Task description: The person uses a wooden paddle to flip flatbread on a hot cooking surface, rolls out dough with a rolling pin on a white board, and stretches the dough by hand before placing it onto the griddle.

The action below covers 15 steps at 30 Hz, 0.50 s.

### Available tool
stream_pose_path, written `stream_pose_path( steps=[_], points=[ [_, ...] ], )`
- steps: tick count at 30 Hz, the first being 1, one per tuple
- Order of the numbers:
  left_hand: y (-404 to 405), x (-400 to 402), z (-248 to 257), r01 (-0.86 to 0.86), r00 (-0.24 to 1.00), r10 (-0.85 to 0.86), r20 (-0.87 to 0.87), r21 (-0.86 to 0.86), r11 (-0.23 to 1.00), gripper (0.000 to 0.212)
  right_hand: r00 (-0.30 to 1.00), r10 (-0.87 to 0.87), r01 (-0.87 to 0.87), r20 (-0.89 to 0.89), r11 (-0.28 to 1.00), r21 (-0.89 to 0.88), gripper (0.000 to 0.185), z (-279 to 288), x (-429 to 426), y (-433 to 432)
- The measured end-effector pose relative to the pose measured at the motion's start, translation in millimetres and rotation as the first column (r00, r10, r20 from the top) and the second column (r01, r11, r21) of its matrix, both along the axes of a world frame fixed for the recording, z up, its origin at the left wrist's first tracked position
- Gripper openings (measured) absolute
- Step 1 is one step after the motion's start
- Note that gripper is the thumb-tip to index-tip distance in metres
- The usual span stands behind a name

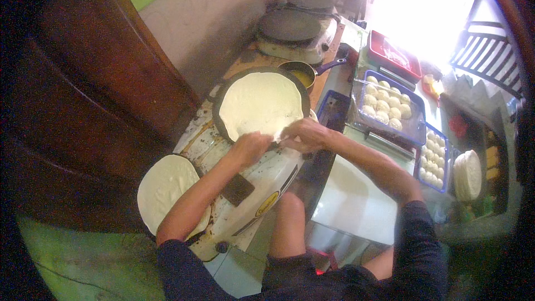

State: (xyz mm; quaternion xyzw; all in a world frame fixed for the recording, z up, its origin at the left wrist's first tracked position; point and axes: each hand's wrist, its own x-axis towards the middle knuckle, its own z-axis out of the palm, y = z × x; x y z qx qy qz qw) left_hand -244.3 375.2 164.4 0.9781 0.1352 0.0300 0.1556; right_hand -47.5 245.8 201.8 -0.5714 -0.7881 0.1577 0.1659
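Observation:
A thin round sheet of pale dough (261, 102) lies on the dark round griddle plate (306, 96) of a stove before me. At the sheet's near edge, my right hand (307, 136) pinches a small white fold of it. Close by on the left, my left hand (253, 148) is curled over the same edge; motion blurs its fingers, and the back of the hand hides the grip. Another dough sheet (169, 192), bumpy on top, lies on a second plate under my left forearm, which covers part of it.
Beyond the griddle are a small pan (301, 73) of yellow liquid and another stove with dark plates (288, 26). Along the right stand a blue tray of dough balls (382, 100), a second such tray (433, 159), a red tray (395, 56) and a stack of pale round sheets (468, 175).

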Motion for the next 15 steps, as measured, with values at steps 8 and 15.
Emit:
stream_pose_path(
  steps=[8,15],
  points=[
    [7,11,19,-0.075,0.943,0.095,0.32,-0.073,0.994,0.043,0.808,-0.43,0.29,0.404,0.886,0.362,0.058,-42,40,-14],
    [51,16,-20,-0.409,0.874,0.334,0.353,0.16,0.899,0.062,0.681,-0.694,0.691,0.232,0.715,0.108,0.076,-16,31,17]
  ],
)
